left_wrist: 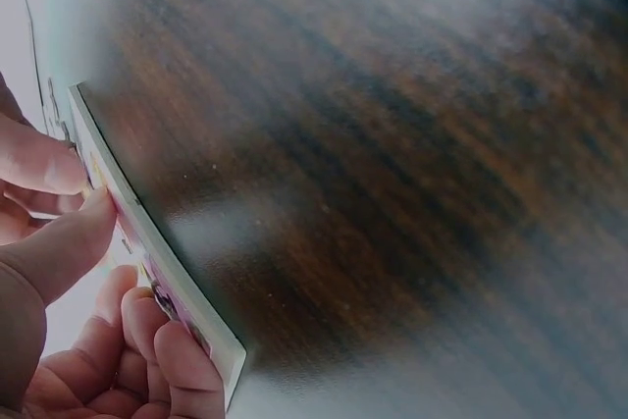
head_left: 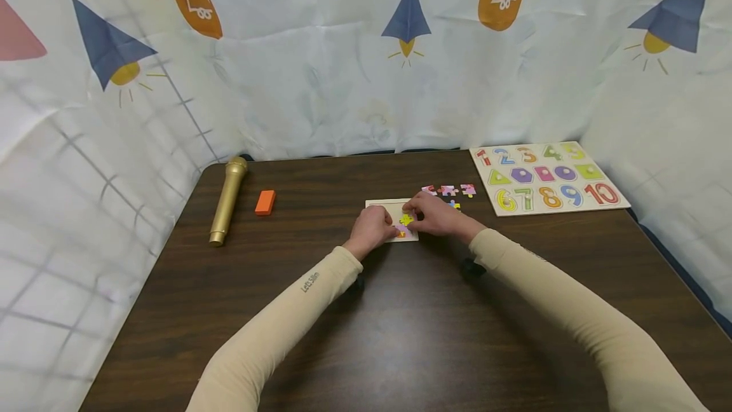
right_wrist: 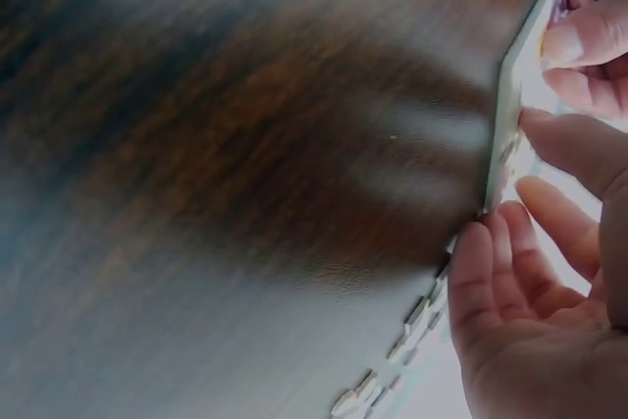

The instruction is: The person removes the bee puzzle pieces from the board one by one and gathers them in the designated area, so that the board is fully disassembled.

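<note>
A small light-coloured puzzle board (head_left: 374, 203) lies on the table between the two hands. My left hand (head_left: 370, 231) is over its left side, fingers curled, thumb and index tips at a pink and orange jigsaw piece (head_left: 401, 233) near the front edge. In the left wrist view the left thumb (left_wrist: 74, 237) sits by the board's rim (left_wrist: 152, 233). From the right, my right hand (head_left: 439, 213) pinches a yellow jigsaw piece (head_left: 406, 220) between thumb and index over the board. Its other fingers (right_wrist: 500, 267) rest beside the board's corner. Fingers partly hide the pieces.
Several loose jigsaw pieces (head_left: 448, 190) lie just behind my right hand. A number and shape board (head_left: 509, 173) is at the back right. At the left are an orange block (head_left: 265, 202) and a gold microphone (head_left: 228, 202). A patterned curtain (head_left: 343, 88) hangs behind the table.
</note>
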A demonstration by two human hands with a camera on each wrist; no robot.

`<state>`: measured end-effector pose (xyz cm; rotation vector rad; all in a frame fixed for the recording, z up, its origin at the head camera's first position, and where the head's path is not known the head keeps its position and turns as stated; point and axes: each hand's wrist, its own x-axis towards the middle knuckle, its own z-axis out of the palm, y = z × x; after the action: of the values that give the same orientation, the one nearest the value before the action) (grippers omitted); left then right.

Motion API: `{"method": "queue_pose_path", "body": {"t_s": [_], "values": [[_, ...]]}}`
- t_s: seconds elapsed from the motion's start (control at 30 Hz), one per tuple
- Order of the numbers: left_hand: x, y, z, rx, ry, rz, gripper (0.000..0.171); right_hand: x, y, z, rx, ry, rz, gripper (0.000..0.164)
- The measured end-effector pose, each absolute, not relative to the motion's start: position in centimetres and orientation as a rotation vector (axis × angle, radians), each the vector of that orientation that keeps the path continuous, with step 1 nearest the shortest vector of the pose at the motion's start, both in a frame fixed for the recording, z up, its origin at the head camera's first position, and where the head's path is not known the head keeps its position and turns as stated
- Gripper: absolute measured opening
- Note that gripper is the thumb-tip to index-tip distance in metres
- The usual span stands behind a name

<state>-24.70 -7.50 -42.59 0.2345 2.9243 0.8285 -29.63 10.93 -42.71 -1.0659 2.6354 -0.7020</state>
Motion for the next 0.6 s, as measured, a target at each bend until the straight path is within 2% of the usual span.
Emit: {"method": "queue_pose_path", "body": {"t_s": [0.27,0.6], "values": [[-24.76,-7.51,-42.47,0.218,2.91,0.827,0.014,-29.97,11.18,-42.95,-1.09,2.678,-0.64,0.028],[-24.73,-7.53,-42.44,0.234,2.893,0.821,0.018,-30.07,11.27,-43.12,-1.03,2.685,-0.635,0.035]]}}
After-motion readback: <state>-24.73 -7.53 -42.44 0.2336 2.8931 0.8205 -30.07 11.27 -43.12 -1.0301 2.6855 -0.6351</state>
